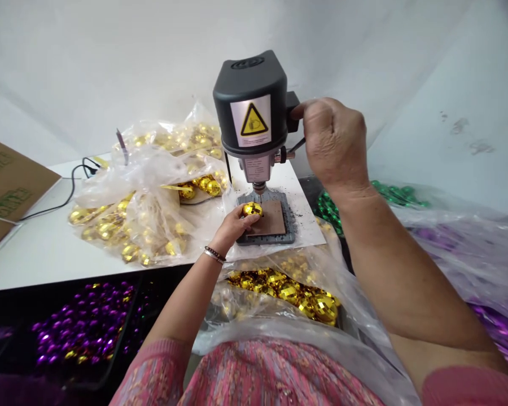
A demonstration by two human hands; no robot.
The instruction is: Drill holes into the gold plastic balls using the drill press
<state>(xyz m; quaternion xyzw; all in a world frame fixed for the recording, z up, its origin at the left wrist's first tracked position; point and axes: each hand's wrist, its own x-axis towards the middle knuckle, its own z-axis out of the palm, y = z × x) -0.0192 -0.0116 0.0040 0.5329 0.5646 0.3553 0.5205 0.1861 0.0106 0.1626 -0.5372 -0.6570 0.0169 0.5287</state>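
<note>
A small black bench drill (251, 107) with a yellow warning label stands on a white table (38, 254). My left hand (233, 225) pinches a gold faceted ball (252, 210) and holds it under the drill chuck, over the brown pad on the drill's grey base (275, 225). My right hand (334, 141) is closed in a fist around the drill's side lever, which is mostly hidden by the fingers.
A clear plastic bag of gold balls (152, 192) lies left of the drill. Another open bag of gold balls (288, 293) sits in my lap. Purple beads (84, 324) lie lower left, green beads (334, 211) right. A cardboard box (8, 186) stands far left.
</note>
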